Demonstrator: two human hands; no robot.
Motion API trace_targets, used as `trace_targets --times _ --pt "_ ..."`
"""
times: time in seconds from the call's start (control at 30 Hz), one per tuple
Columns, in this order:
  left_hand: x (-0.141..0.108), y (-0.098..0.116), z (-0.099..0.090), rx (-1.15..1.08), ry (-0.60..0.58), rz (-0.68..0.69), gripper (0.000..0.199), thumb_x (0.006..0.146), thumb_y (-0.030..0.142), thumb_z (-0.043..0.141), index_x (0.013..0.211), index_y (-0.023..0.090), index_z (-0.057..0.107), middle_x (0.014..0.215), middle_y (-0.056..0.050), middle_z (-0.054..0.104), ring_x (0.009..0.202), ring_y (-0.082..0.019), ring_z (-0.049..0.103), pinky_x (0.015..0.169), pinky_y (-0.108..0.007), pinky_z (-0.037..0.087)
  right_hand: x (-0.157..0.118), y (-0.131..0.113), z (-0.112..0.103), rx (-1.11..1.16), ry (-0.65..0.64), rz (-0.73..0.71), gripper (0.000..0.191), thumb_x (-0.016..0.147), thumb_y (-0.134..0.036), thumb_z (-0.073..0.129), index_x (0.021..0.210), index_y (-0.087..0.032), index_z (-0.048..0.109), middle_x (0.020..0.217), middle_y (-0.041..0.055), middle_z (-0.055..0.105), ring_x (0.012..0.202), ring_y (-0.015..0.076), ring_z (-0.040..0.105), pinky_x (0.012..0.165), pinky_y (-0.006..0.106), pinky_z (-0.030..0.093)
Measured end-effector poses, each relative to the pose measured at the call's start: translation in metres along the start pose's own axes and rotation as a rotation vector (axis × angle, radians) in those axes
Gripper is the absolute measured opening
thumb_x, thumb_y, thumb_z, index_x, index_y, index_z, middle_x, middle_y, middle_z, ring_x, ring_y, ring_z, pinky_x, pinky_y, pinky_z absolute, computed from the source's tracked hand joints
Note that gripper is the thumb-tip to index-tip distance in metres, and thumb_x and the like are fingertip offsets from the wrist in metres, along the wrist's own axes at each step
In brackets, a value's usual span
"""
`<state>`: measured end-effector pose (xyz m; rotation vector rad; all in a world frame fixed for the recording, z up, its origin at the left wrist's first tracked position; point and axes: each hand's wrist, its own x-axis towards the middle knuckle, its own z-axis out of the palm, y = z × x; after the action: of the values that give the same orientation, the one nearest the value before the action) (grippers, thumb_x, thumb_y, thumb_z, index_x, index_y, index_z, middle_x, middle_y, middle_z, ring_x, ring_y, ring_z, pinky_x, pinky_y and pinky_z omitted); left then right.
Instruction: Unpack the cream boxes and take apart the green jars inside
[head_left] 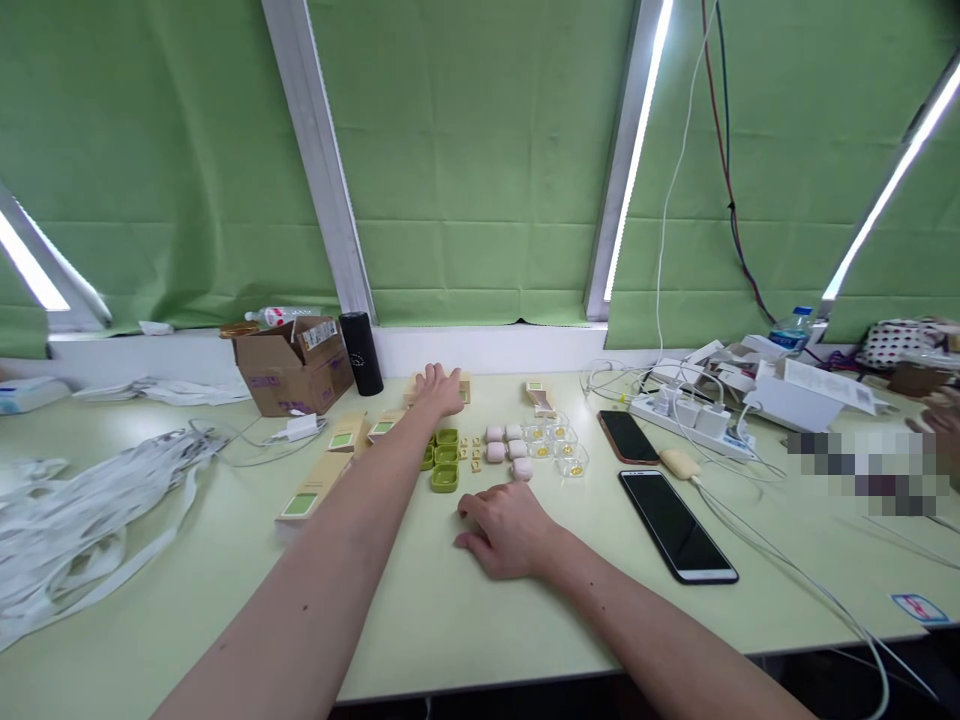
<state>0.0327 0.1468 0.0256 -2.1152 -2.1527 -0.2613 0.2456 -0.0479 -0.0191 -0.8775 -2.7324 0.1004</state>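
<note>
Green trays (445,478) are smooth plastic; clear cases (573,466) are glossy plastic. Carton (319,387) is matt cardboard; tabletop (420,620) is smooth and glossy.

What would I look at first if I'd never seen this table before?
Probably the big green curtains, filling much of the top of the picture. Below, your eye might jump to the left hand, reaching far across the pale table, and the right hand, nearer the front edge, just short of some little pink pieces. Then there's the messy heap of white straps on the table's left side.
</note>
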Motion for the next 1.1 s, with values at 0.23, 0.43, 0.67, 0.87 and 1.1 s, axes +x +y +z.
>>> trace_targets --times 0.23,0.43,0.67,0.87,1.1 --pt "0.014 -0.001 0.006 -0.042 -0.050 0.004 0.062 0.076 0.036 0.069 0.135 0.022 0.055 0.161 -0.022 0.036 0.154 -0.052 0.015 0.117 -0.069 0.017 0.000 -0.002 -0.002 -0.001 -0.015 -0.005 0.025 0.095 -0.042 0.062 0.107 -0.020 0.063 0.093 0.0055 0.078 0.078 0.0212 0.071 0.060 0.030 0.026" --pt "0.004 0.004 0.005 -0.136 -0.034 0.113 0.050 0.081 0.037 0.066 0.127 0.020 0.053 0.155 -0.019 0.046 0.158 -0.041 0.014 0.122 -0.061 0.015 0.000 -0.003 -0.004 0.004 -0.018 -0.003 0.026 0.095 -0.041 0.061 0.110 -0.020 0.064 0.094 0.0060 0.078 0.079 0.0216 0.071 0.061 0.030 0.028" --pt "-0.007 0.007 0.002 -0.299 0.020 0.114 0.042 0.081 0.029 0.067 0.120 0.021 0.051 0.130 -0.016 0.065 0.143 -0.036 0.040 0.119 -0.053 0.025 0.000 -0.003 -0.004 -0.010 -0.014 -0.004 0.025 0.095 -0.042 0.061 0.110 -0.021 0.063 0.093 0.0052 0.078 0.079 0.0225 0.072 0.060 0.030 0.028" --pt "-0.012 0.001 -0.018 -0.585 0.132 0.068 0.043 0.084 0.022 0.067 0.123 0.022 0.048 0.131 -0.014 0.062 0.126 -0.032 0.056 0.110 -0.047 0.042 -0.001 -0.001 0.000 0.000 0.009 0.001 0.024 0.095 -0.039 0.060 0.110 -0.020 0.064 0.093 0.0056 0.078 0.078 0.0216 0.071 0.061 0.030 0.029" --pt "-0.053 0.002 -0.051 -1.012 0.236 0.095 0.039 0.095 0.031 0.062 0.128 0.022 0.041 0.130 -0.013 0.058 0.105 -0.020 0.069 0.093 -0.040 0.058 0.000 0.015 0.007 0.092 0.335 -0.005 0.023 0.094 -0.030 0.056 0.114 -0.020 0.062 0.089 0.0047 0.074 0.078 0.0200 0.067 0.069 0.030 0.040"
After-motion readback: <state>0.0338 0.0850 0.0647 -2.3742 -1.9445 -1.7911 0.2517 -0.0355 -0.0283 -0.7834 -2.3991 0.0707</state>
